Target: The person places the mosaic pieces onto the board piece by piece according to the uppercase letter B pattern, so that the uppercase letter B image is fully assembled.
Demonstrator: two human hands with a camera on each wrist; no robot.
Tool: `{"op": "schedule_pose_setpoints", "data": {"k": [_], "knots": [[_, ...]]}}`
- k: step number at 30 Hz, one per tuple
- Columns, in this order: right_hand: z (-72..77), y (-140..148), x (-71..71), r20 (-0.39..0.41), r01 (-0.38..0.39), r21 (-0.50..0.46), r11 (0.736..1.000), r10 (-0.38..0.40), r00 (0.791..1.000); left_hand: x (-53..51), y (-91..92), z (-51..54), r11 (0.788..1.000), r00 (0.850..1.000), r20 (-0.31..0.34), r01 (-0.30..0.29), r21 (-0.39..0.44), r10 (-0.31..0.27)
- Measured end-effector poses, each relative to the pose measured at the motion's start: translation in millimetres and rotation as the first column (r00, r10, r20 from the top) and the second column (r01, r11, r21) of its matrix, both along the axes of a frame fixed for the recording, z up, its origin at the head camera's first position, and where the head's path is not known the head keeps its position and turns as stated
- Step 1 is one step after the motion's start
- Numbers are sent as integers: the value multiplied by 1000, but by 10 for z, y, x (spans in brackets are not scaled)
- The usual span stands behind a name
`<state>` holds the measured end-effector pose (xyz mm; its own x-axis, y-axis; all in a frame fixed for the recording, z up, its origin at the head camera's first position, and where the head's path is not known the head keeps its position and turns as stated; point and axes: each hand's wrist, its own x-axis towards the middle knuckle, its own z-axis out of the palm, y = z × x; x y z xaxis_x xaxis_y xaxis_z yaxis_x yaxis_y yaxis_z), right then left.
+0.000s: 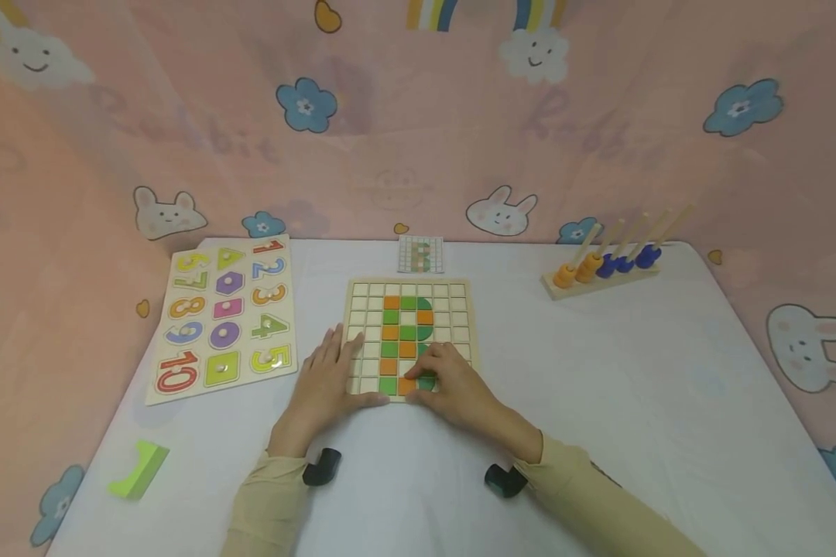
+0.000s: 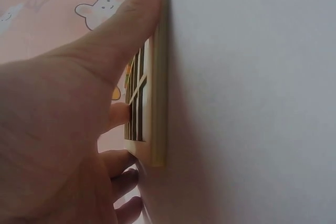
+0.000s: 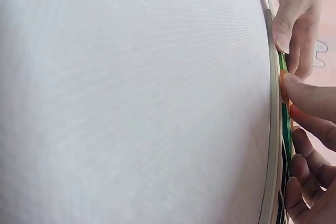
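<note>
A square wooden grid board (image 1: 457, 319) lies in the middle of the table, with orange and green tiles set in a letter-like shape. My left hand (image 1: 319, 387) rests along its left side and lower left corner, fingers mostly straight, thumb along the near edge. At the bottom row, the thumb and index finger of my right hand (image 1: 463, 393) pinch an orange tile (image 1: 406, 386); the right wrist view shows these fingertips on the orange tile (image 3: 284, 85). My right hand covers some nearby tiles. Behind the board is a small pattern card (image 1: 421, 255).
A number and shape puzzle board (image 1: 247, 350) lies at the left. At the back right stands a wooden peg stacker (image 1: 602, 285) with orange and blue beads. A light green curved block (image 1: 144, 470) sits near the left front. A patterned pink cloth (image 1: 404, 147) hangs behind.
</note>
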<state>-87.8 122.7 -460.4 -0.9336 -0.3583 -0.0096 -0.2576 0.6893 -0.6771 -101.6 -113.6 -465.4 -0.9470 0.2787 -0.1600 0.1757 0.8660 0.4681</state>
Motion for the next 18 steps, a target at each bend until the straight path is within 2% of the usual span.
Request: {"op": "schedule_pose_setpoints", "data": {"k": [11, 18], "knots": [[-18, -9, 17, -24, 34, 14, 999, -34, 999, -12, -14, 13, 1000, 1000, -6, 7, -29, -7], [-7, -34, 31, -5, 69, 13, 998, -69, 998, -8, -16, 33, 999, 1000, -7, 2, -37, -2]]}}
